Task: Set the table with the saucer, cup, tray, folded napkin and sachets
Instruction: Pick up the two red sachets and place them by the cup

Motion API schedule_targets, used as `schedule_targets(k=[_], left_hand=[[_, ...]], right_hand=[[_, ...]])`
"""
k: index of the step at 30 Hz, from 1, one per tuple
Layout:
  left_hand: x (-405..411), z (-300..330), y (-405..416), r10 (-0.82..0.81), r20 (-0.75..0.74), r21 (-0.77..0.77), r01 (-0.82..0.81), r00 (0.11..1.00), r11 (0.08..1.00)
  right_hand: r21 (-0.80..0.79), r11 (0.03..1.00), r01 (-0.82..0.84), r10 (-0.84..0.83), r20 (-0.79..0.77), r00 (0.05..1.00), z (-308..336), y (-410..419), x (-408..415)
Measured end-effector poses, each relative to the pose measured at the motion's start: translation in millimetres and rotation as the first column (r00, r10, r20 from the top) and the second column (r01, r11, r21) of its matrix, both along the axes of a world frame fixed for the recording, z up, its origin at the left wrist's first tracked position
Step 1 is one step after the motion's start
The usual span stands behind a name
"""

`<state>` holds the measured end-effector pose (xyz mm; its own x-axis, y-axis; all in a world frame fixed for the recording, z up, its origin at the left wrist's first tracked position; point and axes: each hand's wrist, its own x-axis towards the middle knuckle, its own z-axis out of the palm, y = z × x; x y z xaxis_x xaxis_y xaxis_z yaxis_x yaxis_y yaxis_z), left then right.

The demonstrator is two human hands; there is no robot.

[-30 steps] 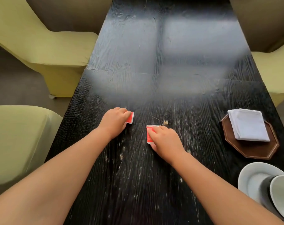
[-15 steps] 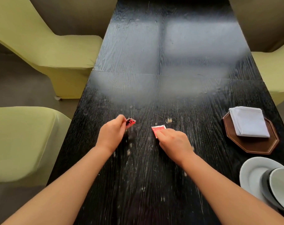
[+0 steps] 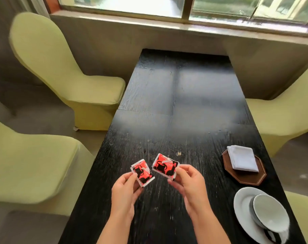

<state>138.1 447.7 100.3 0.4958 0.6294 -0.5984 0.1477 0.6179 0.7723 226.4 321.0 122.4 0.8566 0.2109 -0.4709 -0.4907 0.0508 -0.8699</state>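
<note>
My left hand [image 3: 125,191] pinches a red-and-black sachet [image 3: 142,172] by its lower edge, lifted above the black table [image 3: 167,106]. My right hand [image 3: 190,184] pinches a second red-and-black sachet [image 3: 164,167] beside it. Both sachets face me, side by side and slightly apart. At the right, a folded white napkin [image 3: 242,159] lies on a brown octagonal tray [image 3: 246,178]. Nearer me, a white cup [image 3: 269,213] with a dark outside lies tilted on a white saucer [image 3: 243,206].
Yellow-green covered chairs stand along both sides: two on the left [image 3: 61,67] [image 3: 30,164] and others on the right [image 3: 281,111]. A window sill [image 3: 184,23] and wall close off the table's far end. Pale crumbs dot the tabletop near my hands.
Both hands picked the sachets up off the table and raised them toward me, printed faces up. The view tilted up, so the window and chair backs now show.
</note>
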Motion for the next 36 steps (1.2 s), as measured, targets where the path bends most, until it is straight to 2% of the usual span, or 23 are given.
schedule_targets(k=[2, 4, 8, 11, 17, 22, 27, 32, 34, 36], left_hand=[[-11, 24, -10, 0.012, 0.088, -0.022, -0.010, 0.996, 1.000], [-16, 46, -22, 0.007, 0.176, -0.032, -0.001, 0.984, 0.999], [-18, 83, -48, -0.034, 0.333, -0.049, 0.054, 0.942, 0.997], [-21, 105, -68, -0.074, 0.415, -0.034, 0.097, 0.907, 0.995], [-30, 120, -88, -0.100, 0.404, 0.168, 0.033, 0.909, 0.985], [-39, 125, -87, -0.195, 0.396, 0.286, 0.081, 0.897, 0.955], [-49, 129, -83, -0.464, 0.283, 0.515, 0.275, 0.840, 0.812], [-55, 138, -90, -0.630, 0.199, 0.634, 0.392, 0.751, 0.666], [-54, 139, -94, -0.601, 0.201, 0.648, 0.355, 0.773, 0.674], [-55, 140, -102, -0.541, 0.268, 0.590, 0.308, 0.797, 0.746]], right_hand=[[0.113, 0.991, 0.076, -0.071, -0.045, 0.996, 22, -5, -19], [0.143, 0.983, 0.112, -0.111, -0.021, 0.994, 42, -8, -36], [0.056, 0.994, 0.096, -0.103, 0.147, 0.984, 69, -13, -57], [0.034, 0.988, 0.150, -0.153, 0.216, 0.964, 84, -23, -68], [0.036, 0.987, 0.156, -0.160, 0.245, 0.956, 98, -35, -86], [-0.081, 0.991, 0.107, -0.068, 0.388, 0.919, 107, -51, -90], [-0.166, 0.986, -0.025, 0.113, 0.545, 0.831, 126, -67, -84], [-0.273, 0.958, -0.087, 0.241, 0.608, 0.757, 140, -82, -82], [-0.284, 0.955, -0.089, 0.254, 0.623, 0.740, 143, -88, -84], [-0.221, 0.974, -0.052, 0.183, 0.632, 0.753, 145, -94, -85]])
